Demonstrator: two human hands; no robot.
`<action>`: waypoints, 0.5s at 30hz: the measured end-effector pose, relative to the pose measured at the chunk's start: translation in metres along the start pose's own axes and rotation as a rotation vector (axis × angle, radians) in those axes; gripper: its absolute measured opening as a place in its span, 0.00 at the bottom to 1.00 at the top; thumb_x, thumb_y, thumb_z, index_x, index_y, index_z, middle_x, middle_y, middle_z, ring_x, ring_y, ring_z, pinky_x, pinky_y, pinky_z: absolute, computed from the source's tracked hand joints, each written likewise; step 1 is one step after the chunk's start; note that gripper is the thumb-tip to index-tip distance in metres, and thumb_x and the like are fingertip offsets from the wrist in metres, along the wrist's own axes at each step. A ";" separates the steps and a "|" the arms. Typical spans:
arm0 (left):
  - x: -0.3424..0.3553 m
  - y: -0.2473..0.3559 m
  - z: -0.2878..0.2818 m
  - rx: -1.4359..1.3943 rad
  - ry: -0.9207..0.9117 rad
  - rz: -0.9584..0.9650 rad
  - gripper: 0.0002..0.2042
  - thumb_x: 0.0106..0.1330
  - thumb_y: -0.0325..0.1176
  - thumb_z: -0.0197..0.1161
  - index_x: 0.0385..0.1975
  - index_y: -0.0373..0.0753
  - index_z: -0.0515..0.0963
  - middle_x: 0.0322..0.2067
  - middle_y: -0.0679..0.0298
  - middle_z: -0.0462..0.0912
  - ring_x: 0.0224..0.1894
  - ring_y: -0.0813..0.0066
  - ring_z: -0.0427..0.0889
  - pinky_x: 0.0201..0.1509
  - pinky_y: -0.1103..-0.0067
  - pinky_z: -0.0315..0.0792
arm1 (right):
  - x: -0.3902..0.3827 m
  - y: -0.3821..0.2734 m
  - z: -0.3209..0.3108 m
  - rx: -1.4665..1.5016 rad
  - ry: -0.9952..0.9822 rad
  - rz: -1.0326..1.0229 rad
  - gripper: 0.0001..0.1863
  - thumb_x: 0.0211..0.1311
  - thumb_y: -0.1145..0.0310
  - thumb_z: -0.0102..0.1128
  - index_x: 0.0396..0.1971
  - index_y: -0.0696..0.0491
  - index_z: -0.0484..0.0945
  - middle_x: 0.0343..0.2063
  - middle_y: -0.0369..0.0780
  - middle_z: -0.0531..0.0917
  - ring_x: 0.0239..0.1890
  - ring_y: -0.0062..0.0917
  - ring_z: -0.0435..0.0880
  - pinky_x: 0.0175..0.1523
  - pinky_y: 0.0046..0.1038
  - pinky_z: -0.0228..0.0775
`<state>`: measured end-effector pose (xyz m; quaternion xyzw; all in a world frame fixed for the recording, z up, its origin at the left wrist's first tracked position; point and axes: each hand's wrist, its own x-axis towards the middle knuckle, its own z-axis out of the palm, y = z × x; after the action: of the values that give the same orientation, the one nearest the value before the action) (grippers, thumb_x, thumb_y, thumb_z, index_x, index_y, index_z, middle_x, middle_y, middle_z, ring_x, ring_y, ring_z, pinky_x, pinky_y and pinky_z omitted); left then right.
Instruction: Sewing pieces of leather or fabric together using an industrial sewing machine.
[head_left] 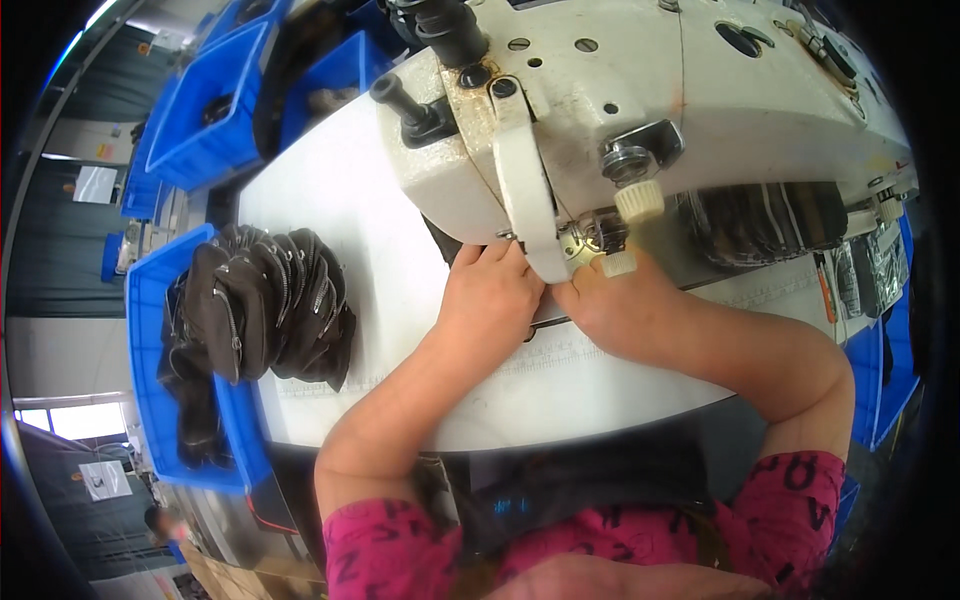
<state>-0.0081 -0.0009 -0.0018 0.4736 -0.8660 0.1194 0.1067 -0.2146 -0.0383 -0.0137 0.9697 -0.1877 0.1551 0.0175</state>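
Note:
A white sewing machine [610, 90] spans the upper middle. My left hand [490, 300] is beside its needle area [585, 245], fingers curled down on something mostly hidden. My right hand [620, 305] is just right of it, also curled, close under the presser mechanism. A dark edge [530, 333] shows beneath my hands; I cannot tell what it belongs to. A heap of dark zippered fabric pieces [255, 305] sits at the left of the white table [360, 420]. A stack of dark pieces [765, 220] lies under the machine's arm at the right.
Blue bins stand at upper left [205, 120], left beside the heap [230, 460] and beyond the table's right end [875, 390]. A ruler strip runs along the tabletop. An orange-handled tool [826, 290] lies at the right. A distant person [165, 525] shows at lower left.

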 end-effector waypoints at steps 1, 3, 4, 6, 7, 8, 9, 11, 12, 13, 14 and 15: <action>-0.001 -0.001 0.001 -0.001 0.000 0.002 0.19 0.56 0.29 0.68 0.50 0.40 0.85 0.34 0.68 0.76 0.38 0.68 0.82 0.40 0.69 0.73 | 0.000 0.000 0.001 0.010 0.022 0.005 0.22 0.49 0.71 0.63 0.46 0.63 0.79 0.13 0.33 0.77 0.15 0.29 0.78 0.27 0.33 0.67; -0.004 -0.006 0.002 -0.034 -0.016 -0.014 0.19 0.55 0.29 0.68 0.50 0.41 0.85 0.33 0.68 0.75 0.36 0.68 0.82 0.39 0.69 0.74 | 0.000 0.000 0.002 0.021 0.042 0.013 0.23 0.48 0.71 0.63 0.48 0.63 0.79 0.13 0.34 0.77 0.15 0.29 0.77 0.27 0.33 0.66; -0.004 -0.007 0.002 -0.059 -0.019 -0.019 0.19 0.54 0.27 0.69 0.49 0.40 0.85 0.33 0.68 0.77 0.35 0.67 0.82 0.39 0.69 0.76 | 0.000 -0.001 0.001 0.014 0.031 0.025 0.24 0.48 0.71 0.64 0.49 0.63 0.79 0.13 0.34 0.77 0.15 0.29 0.77 0.26 0.33 0.65; -0.006 -0.012 0.003 -0.111 -0.040 -0.031 0.19 0.54 0.26 0.69 0.48 0.41 0.86 0.34 0.67 0.79 0.35 0.67 0.83 0.39 0.69 0.77 | -0.001 -0.003 0.001 0.005 0.017 0.039 0.25 0.48 0.71 0.65 0.50 0.63 0.79 0.14 0.34 0.77 0.15 0.28 0.77 0.25 0.33 0.64; -0.006 -0.015 0.004 -0.161 -0.061 -0.045 0.19 0.53 0.26 0.69 0.48 0.41 0.86 0.35 0.67 0.80 0.36 0.66 0.83 0.39 0.70 0.77 | -0.001 -0.003 0.000 0.006 0.016 0.040 0.26 0.48 0.71 0.65 0.51 0.63 0.79 0.14 0.34 0.77 0.15 0.28 0.77 0.24 0.33 0.64; -0.006 -0.016 0.003 -0.164 -0.059 -0.045 0.19 0.53 0.26 0.69 0.48 0.41 0.86 0.35 0.67 0.80 0.36 0.66 0.83 0.39 0.70 0.77 | -0.001 -0.003 0.000 0.007 0.015 0.040 0.27 0.48 0.71 0.66 0.52 0.63 0.79 0.14 0.33 0.77 0.15 0.28 0.77 0.24 0.33 0.63; -0.004 -0.017 0.000 -0.167 -0.091 -0.049 0.18 0.53 0.25 0.69 0.47 0.42 0.86 0.35 0.66 0.82 0.36 0.65 0.83 0.38 0.70 0.78 | 0.000 -0.003 0.001 0.006 0.012 0.041 0.27 0.48 0.71 0.66 0.52 0.63 0.79 0.14 0.33 0.77 0.15 0.28 0.77 0.24 0.33 0.63; -0.001 -0.018 -0.004 -0.172 -0.121 -0.054 0.18 0.53 0.25 0.69 0.46 0.42 0.86 0.36 0.66 0.83 0.36 0.64 0.84 0.38 0.70 0.79 | 0.001 -0.002 0.006 -0.003 0.023 0.035 0.28 0.50 0.71 0.66 0.53 0.63 0.78 0.14 0.33 0.77 0.15 0.28 0.77 0.24 0.33 0.62; 0.001 -0.019 -0.007 -0.204 -0.099 -0.036 0.17 0.53 0.24 0.69 0.46 0.42 0.86 0.36 0.65 0.83 0.36 0.63 0.84 0.37 0.69 0.79 | 0.001 -0.002 0.008 -0.003 0.021 0.035 0.28 0.50 0.71 0.66 0.53 0.63 0.78 0.14 0.33 0.77 0.15 0.28 0.77 0.24 0.33 0.62; 0.003 -0.020 -0.008 -0.236 -0.077 -0.017 0.17 0.54 0.24 0.68 0.45 0.42 0.87 0.36 0.65 0.83 0.36 0.63 0.84 0.37 0.69 0.80 | 0.001 -0.001 0.011 0.018 -0.025 0.039 0.28 0.50 0.71 0.66 0.54 0.64 0.77 0.15 0.34 0.79 0.16 0.29 0.78 0.24 0.33 0.63; 0.004 -0.021 -0.009 -0.238 -0.077 -0.017 0.17 0.54 0.24 0.68 0.45 0.42 0.87 0.36 0.65 0.83 0.36 0.63 0.84 0.37 0.69 0.80 | 0.001 0.000 0.013 0.039 -0.071 0.044 0.29 0.51 0.71 0.65 0.56 0.64 0.77 0.15 0.35 0.80 0.16 0.29 0.79 0.25 0.33 0.63; 0.005 -0.024 -0.011 -0.285 -0.057 -0.002 0.16 0.55 0.24 0.68 0.45 0.41 0.87 0.35 0.64 0.84 0.36 0.62 0.84 0.37 0.69 0.80 | 0.001 0.000 0.015 0.040 -0.070 0.042 0.29 0.51 0.71 0.65 0.56 0.64 0.77 0.15 0.35 0.80 0.16 0.29 0.79 0.25 0.33 0.63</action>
<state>0.0101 -0.0143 0.0122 0.4578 -0.8764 -0.0184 0.1486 -0.2090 -0.0401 -0.0279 0.9705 -0.2056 0.1253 -0.0118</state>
